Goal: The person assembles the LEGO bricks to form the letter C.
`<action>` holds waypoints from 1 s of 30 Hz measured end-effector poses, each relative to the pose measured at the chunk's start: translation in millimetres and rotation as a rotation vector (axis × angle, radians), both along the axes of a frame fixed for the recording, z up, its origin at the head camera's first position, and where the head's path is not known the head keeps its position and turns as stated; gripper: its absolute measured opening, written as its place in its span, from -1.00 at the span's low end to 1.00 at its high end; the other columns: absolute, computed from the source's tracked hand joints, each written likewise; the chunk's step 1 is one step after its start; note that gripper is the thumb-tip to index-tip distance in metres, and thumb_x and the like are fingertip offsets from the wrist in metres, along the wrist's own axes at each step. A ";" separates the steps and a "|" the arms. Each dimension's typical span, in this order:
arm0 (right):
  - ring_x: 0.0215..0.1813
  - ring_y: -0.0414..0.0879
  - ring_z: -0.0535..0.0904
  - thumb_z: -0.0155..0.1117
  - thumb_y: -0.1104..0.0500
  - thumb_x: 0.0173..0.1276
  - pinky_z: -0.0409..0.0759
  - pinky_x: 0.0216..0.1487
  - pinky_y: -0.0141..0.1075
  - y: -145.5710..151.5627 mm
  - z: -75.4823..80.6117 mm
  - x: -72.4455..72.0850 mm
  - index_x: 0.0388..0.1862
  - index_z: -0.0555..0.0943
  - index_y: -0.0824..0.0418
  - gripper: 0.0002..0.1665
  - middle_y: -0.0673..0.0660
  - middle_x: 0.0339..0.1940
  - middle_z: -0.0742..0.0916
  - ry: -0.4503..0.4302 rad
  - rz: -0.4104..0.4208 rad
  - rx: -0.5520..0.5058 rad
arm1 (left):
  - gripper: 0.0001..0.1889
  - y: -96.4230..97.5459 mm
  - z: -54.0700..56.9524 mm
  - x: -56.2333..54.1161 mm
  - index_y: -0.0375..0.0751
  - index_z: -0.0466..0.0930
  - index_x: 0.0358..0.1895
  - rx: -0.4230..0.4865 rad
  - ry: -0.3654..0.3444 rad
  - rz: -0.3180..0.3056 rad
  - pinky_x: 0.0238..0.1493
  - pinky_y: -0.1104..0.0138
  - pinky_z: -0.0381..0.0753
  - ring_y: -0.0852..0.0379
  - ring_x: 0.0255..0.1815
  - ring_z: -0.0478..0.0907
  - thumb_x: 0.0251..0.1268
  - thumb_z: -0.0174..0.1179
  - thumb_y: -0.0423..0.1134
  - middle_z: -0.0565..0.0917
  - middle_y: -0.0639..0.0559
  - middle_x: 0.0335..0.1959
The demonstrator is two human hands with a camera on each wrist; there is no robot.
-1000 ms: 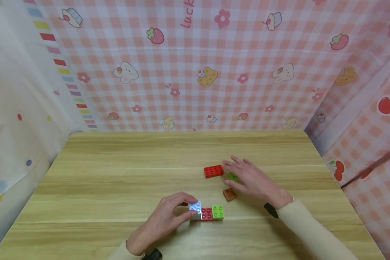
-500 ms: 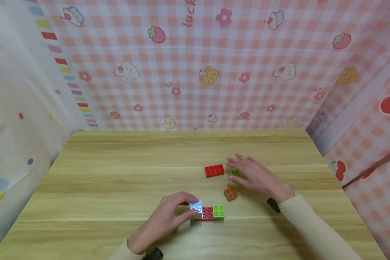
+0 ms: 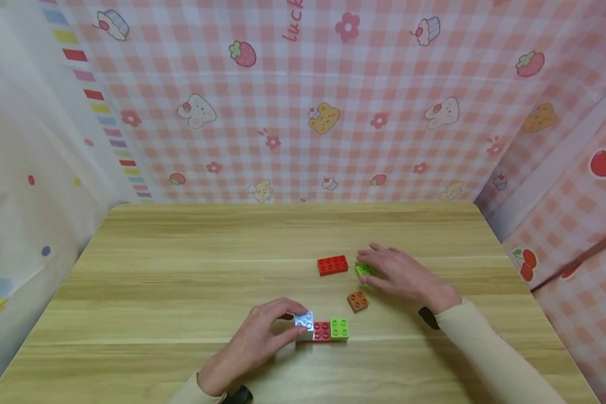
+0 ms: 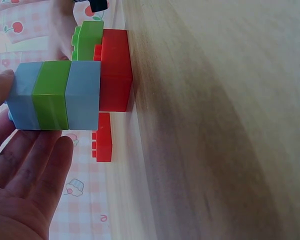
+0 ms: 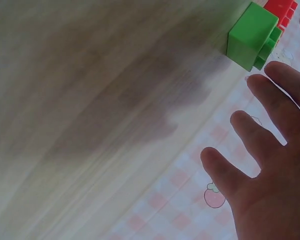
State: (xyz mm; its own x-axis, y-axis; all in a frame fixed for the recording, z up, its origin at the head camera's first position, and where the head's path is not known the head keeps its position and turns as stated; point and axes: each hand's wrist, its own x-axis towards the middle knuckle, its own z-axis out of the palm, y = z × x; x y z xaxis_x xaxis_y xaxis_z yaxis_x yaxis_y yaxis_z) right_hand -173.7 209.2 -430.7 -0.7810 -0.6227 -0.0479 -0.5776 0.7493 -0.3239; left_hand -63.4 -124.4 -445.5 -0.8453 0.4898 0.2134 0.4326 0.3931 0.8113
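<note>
Left hand [image 3: 260,331]: we see thumb and finger pinching the top of a blue-green-blue stack [image 4: 52,95], which stands upright on the left end of a long red base brick [image 3: 321,331]. A light green brick [image 3: 339,329] sits on that base's right end, red studs showing between. Right hand [image 3: 401,276]: fingers spread and loose, gripping nothing, just over a loose green brick [image 5: 252,37]; we cannot tell whether they touch it. Left of that brick we note a loose red brick [image 3: 333,265]; nearer us, a brown brick [image 3: 357,302], both lying studs-up on the table [image 3: 197,252].
</note>
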 end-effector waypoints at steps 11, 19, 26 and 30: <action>0.31 0.13 0.60 0.41 0.10 0.46 0.56 0.34 0.07 3.4 -5.6 0.5 0.29 0.64 0.20 -0.53 0.17 0.19 0.73 0.050 0.042 0.019 | -0.74 0.0 1.8 1.3 -0.09 0.68 0.08 -0.019 -0.005 0.010 0.09 0.22 0.72 0.22 0.00 0.66 0.45 0.33 -0.10 0.73 0.11 0.01; 0.21 0.07 0.67 0.42 0.12 0.45 0.62 0.27 0.02 3.8 -1.2 9.2 0.27 0.64 0.22 -0.54 0.14 0.14 0.75 0.057 0.016 -0.022 | -0.73 0.1 1.3 1.3 -0.11 0.68 0.09 -0.019 0.007 0.011 0.08 0.23 0.72 0.21 0.00 0.67 0.44 0.35 -0.12 0.74 0.09 0.01; 0.30 0.15 0.61 0.39 0.07 0.48 0.55 0.34 0.09 3.5 5.1 18.1 0.32 0.62 0.22 -0.50 0.20 0.25 0.71 0.069 -0.017 -0.045 | -0.73 -0.7 -0.4 1.4 -0.10 0.68 0.09 -0.027 0.029 0.015 0.09 0.22 0.72 0.22 0.00 0.67 0.44 0.33 -0.09 0.74 0.11 0.02; 0.28 0.16 0.61 0.40 0.09 0.46 0.57 0.32 0.10 3.6 7.2 23.1 0.31 0.62 0.23 -0.50 0.21 0.24 0.71 0.096 -0.020 -0.073 | -0.72 -1.1 -1.0 1.1 -0.09 0.67 0.09 -0.023 0.026 0.013 0.10 0.21 0.71 0.22 0.01 0.66 0.45 0.32 -0.08 0.73 0.12 0.03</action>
